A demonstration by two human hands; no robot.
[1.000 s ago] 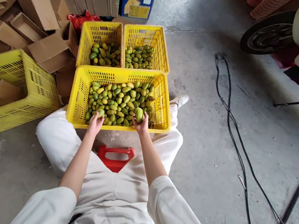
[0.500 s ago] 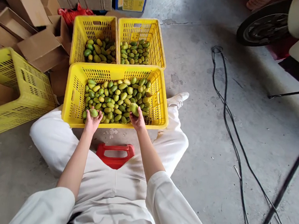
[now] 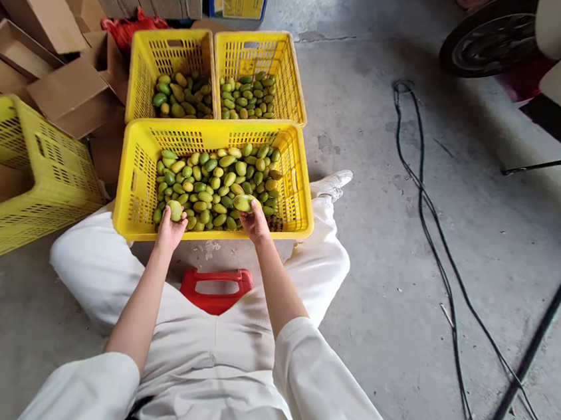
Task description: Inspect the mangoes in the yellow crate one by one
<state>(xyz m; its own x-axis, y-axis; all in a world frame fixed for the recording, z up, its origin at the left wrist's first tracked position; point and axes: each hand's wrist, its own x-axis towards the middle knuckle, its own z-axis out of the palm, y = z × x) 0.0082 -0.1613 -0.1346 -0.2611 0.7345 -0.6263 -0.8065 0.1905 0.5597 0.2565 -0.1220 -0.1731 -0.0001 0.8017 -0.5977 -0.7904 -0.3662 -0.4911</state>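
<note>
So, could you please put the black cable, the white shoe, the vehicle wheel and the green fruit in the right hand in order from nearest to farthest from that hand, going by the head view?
1. Green fruit: in the right hand.
2. White shoe: right of the front yellow crate.
3. Black cable: farther right, on the floor.
4. Vehicle wheel: far right, ahead.

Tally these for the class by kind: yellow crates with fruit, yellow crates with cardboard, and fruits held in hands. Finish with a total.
Fruit crates: 3
Cardboard crate: 1
Held fruits, in left hand and right hand: 2
Total: 6
</note>
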